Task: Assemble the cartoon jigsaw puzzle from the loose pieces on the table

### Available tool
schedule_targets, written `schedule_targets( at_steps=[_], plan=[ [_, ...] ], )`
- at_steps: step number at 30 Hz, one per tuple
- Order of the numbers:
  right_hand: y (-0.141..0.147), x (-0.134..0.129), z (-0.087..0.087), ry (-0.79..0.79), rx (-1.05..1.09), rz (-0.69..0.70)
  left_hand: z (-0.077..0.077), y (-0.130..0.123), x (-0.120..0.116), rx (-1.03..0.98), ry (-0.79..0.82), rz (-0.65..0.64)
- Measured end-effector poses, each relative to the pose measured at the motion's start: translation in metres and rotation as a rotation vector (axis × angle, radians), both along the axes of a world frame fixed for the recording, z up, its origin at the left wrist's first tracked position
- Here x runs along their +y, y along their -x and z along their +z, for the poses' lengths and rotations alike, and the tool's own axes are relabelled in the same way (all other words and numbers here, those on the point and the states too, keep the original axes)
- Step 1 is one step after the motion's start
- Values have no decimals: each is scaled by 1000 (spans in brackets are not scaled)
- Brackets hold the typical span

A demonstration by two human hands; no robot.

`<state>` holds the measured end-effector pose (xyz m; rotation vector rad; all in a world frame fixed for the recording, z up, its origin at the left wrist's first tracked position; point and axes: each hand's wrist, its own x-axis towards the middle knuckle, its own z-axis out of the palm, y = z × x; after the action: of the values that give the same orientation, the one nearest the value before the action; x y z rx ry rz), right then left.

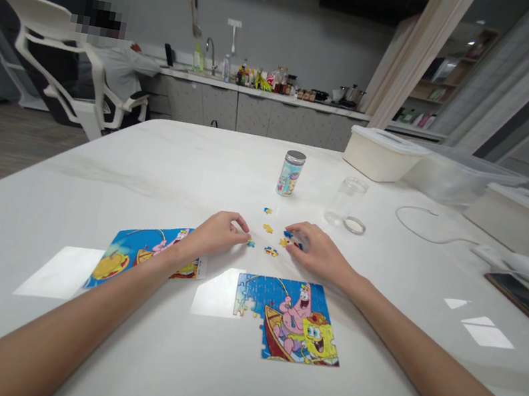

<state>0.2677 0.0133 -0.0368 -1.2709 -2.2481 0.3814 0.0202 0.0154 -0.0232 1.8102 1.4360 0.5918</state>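
My left hand (218, 233) has thumb and forefinger curled together at a small light-blue and yellow puzzle piece (251, 243), low over the table. My right hand (322, 253) hovers at the loose pieces, thumb and forefinger apart around a blue piece (287, 234) and a yellow piece (283, 243). Between the hands lie a red, yellow and blue piece (271, 251), a yellow piece (268, 228) and a blue-yellow one (268, 211). Closer to me is a partly assembled jigsaw puzzle (292, 317) with a gap at its lower left. A printed reference picture (134, 247) lies partly under my left forearm.
Beyond the pieces stand a printed tin (291, 174) with a metal lid and a clear jar (346, 201), its round lid (354, 225) beside it. Storage boxes (383, 156) and a white cable (420, 236) are on the right. A person (118, 69) sits at the far left.
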Motion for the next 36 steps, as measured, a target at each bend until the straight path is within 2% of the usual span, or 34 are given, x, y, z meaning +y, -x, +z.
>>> schedule_targets(
  at_steps=[9,14,18,24,36],
  plan=[
    [-2,1,-3,7,4,-38,1,-2,-1,2,10,13],
    [-2,2,-1,4,18,18,1,-2,-1,-3,8,7],
    [-3,2,0,22,35,2,4,-2,-2,2,16,4],
    [-3,4,-2,-28,40,63,5,-2,-3,11,18,-3],
    [-4,5,-5,-42,26,75,3,5,2,82,-32,-53]
  ],
)
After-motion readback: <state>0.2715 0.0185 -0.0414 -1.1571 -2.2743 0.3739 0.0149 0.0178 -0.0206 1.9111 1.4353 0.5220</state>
